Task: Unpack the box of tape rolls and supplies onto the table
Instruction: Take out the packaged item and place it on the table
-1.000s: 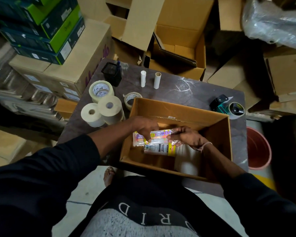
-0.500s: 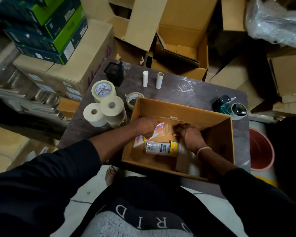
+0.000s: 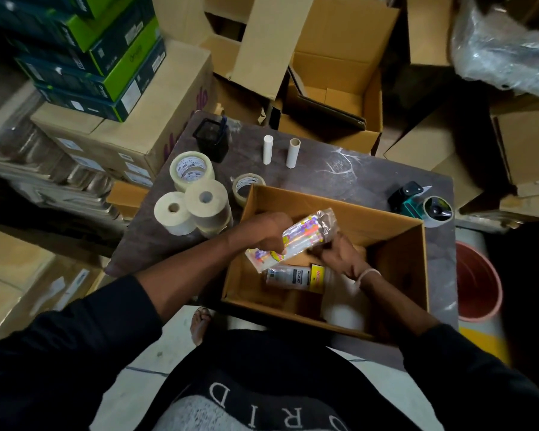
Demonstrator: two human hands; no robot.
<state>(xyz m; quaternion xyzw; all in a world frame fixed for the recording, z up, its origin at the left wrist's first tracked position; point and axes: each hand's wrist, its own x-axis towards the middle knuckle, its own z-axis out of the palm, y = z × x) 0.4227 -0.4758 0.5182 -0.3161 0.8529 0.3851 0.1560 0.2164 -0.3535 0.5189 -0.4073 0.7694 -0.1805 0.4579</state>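
An open cardboard box point(image 3: 395, 241) stands on the dark table point(image 3: 321, 172). My left hand point(image 3: 266, 233) grips a clear plastic packet with colourful printing point(image 3: 305, 234), lifted and tilted above the box's left side. My right hand point(image 3: 339, 255) is inside the box, just under the packet's right end; whether it holds anything is unclear. In the box lie a white labelled tube pack point(image 3: 293, 276) and a white roll point(image 3: 344, 312). On the table to the left stand two cream paper rolls point(image 3: 193, 209) and two tape rolls point(image 3: 191, 169), point(image 3: 246, 185).
Two small white tubes point(image 3: 280, 149) and a black pen holder point(image 3: 212, 140) stand at the table's far side. A green tape dispenser point(image 3: 423, 205) lies at the right edge. Cardboard boxes surround the table; a red bucket point(image 3: 476, 283) sits on the floor at right.
My left hand has lifted the colourful packet up out of the box and tilted it. My right hand has stayed low inside the box.
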